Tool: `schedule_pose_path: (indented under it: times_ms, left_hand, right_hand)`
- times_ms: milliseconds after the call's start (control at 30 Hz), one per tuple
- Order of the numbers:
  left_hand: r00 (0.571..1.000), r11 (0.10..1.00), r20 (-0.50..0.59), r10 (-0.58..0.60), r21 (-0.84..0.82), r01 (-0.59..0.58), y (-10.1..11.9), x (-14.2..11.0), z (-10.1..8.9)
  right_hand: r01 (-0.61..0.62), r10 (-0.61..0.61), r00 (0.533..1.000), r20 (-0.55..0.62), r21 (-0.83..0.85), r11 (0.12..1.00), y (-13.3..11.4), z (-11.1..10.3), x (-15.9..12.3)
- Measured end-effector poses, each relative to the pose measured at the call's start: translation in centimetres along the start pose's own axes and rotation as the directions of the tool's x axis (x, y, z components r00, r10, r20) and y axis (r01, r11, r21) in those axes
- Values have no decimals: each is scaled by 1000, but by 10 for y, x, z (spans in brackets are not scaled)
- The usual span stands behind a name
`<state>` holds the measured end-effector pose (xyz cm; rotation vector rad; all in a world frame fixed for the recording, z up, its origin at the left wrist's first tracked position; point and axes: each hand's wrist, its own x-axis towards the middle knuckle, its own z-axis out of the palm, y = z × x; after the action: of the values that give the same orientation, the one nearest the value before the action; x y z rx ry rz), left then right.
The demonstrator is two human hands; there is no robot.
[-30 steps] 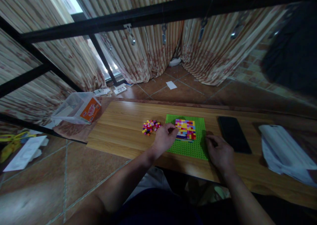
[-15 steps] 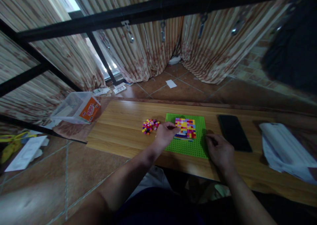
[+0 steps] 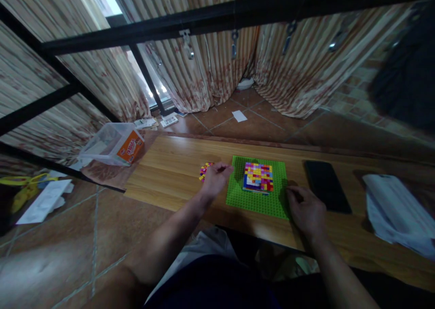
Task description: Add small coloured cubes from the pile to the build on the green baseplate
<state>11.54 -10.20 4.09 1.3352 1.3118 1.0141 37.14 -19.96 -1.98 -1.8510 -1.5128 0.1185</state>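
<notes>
A green studded baseplate (image 3: 258, 205) lies on the wooden table. On it stands a square block of small toy bricks (image 3: 258, 177), yellow, red, purple and orange on top, with blue and white showing at the front left. My left hand (image 3: 214, 180) hovers just left of the plate, fingers bent and slightly apart, with nothing visible in them. It partly covers a pile of loose bricks (image 3: 204, 169). At the plate's right edge, my right hand (image 3: 307, 208) has its fingers curled, thumb and forefinger tips against the edge.
A dark flat phone-like slab (image 3: 326, 186) lies right of my right hand. Beyond it is a white plastic-wrapped packet (image 3: 396, 207). On the floor at left stand a clear plastic box (image 3: 108, 143) with an orange label and a yellow object (image 3: 25, 193). A black metal rail (image 3: 217, 21) crosses above.
My left hand has moved left, off the brick block and toward the loose pile. My right hand stays at the plate's edge. The whole view has shifted slightly.
</notes>
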Motion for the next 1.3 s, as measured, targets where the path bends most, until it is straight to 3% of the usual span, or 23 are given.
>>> schedule_pose_path:
  times_ms: [133,233,300,467,633,700,800,967,1133,1300]
  left_hand:
    - [998,997,33,60,54,-62,-13,-4,-40]
    - [994,980,69,89,171,-100,-27,-17,-55]
    - [985,940,126,120,304,-154,-34,-27,-57]
    - [942,740,272,198,589,-326,-33,-36,-49]
    - [932,603,292,213,711,-361,-34,-30,-43]
    - [930,617,289,228,696,-368,-36,-29,-42]
    - [936,713,255,243,607,-350,-31,-30,-37]
    - [933,860,260,248,385,-335,-8,-30,-15]
    - [919,866,299,259,349,-358,9,-25,10]
    - [913,850,299,279,365,-380,10,-19,20]
  right_hand:
    - [-12,12,1000,-2,-13,1000,2,1,0]
    - [-2,2,1000,-15,-11,1000,3,1,-1]
    - [5,-5,1000,-20,-9,1000,3,1,-1]
    - [6,-6,1000,-15,-11,1000,2,0,-1]
    - [-3,3,1000,-16,-7,1000,1,0,0]
    - [-7,7,1000,-10,0,1000,1,0,0]
    - [-17,17,1000,2,5,1000,0,-1,0]
    - [-39,39,999,3,6,999,0,0,0]
    - [-32,32,999,-3,2,999,1,1,0]
    - [-40,40,999,3,16,999,1,1,0]
